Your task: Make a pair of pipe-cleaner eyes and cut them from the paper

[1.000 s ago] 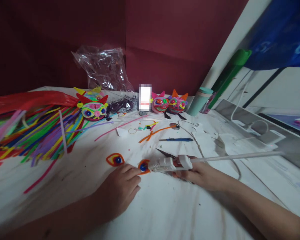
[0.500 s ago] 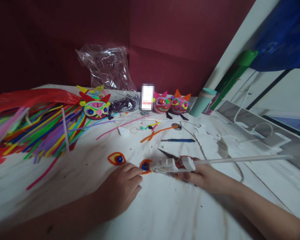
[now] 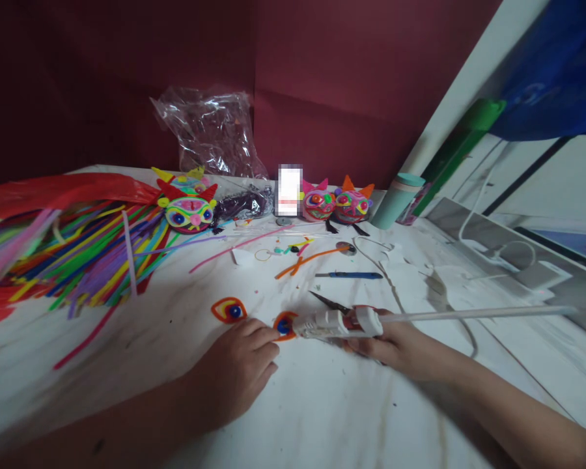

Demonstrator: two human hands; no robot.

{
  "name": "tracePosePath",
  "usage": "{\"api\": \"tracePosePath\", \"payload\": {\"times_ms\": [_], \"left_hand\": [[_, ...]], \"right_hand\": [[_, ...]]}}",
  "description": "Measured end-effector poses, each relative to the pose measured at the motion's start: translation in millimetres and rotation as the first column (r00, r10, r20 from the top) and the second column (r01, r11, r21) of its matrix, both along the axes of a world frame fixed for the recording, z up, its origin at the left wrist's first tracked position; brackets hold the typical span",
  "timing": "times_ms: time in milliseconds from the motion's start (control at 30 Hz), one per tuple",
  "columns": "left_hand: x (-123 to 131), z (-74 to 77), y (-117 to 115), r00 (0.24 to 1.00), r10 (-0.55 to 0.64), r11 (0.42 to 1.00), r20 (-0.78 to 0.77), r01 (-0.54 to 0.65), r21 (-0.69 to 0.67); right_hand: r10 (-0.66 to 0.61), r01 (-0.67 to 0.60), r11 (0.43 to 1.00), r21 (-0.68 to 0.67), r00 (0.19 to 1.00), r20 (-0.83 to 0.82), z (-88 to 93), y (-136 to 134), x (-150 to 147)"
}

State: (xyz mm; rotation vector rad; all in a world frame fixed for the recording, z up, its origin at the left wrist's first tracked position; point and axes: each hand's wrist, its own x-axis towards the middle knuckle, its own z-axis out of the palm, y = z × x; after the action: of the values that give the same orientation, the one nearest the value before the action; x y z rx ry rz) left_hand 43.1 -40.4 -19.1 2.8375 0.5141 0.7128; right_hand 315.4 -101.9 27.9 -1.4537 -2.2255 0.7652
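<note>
My right hand (image 3: pixel 395 342) is closed around a white hot glue gun (image 3: pixel 322 324) with a long glue stick jutting out behind it. The gun's nozzle points left, right at an eye-shaped piece (image 3: pixel 286 324) of orange edging with a blue centre. With fingers curled, my left hand (image 3: pixel 241 365) holds this piece at its left edge; the fingertips are partly hidden. A matching eye-shaped piece (image 3: pixel 228 311), orange, yellow and blue, lies flat just beyond the left knuckles. A dark pointed blade (image 3: pixel 328 301) shows behind the glue gun; whether my right hand also holds it is unclear.
Colourful pipe cleaners (image 3: pixel 92 254) spread across the left. Decorated lion heads (image 3: pixel 190 212) stand along the back beside a clear plastic bag (image 3: pixel 215 137). A blue-handled craft knife (image 3: pixel 349 275) lies ahead, a green tumbler (image 3: pixel 397 200) back right, and a cable (image 3: pixel 390 280) runs along the right.
</note>
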Motion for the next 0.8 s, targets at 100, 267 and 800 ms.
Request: {"api": "tracePosePath", "payload": {"times_ms": [100, 267, 800], "left_hand": [[-0.4, -1.1, 0.0, 1.000, -0.004, 1.000, 0.008, 0.004, 0.006], [-1.5, 2.0, -0.5, 1.000, -0.008, 1.000, -0.009, 0.008, -0.005], [-0.6, 4.0, -0.3, 1.000, -0.007, 1.000, -0.005, 0.007, -0.006]], "right_hand": [[-0.015, 0.015, 0.999, -0.029, 1.000, -0.002, -3.6, -0.2, 1.7], [-0.033, 0.034, 0.998, -0.054, 0.999, 0.031, -3.6, -1.6, 3.1], [-0.006, 0.007, 1.000, -0.014, 1.000, 0.024, -1.0, -0.9, 0.7]]}}
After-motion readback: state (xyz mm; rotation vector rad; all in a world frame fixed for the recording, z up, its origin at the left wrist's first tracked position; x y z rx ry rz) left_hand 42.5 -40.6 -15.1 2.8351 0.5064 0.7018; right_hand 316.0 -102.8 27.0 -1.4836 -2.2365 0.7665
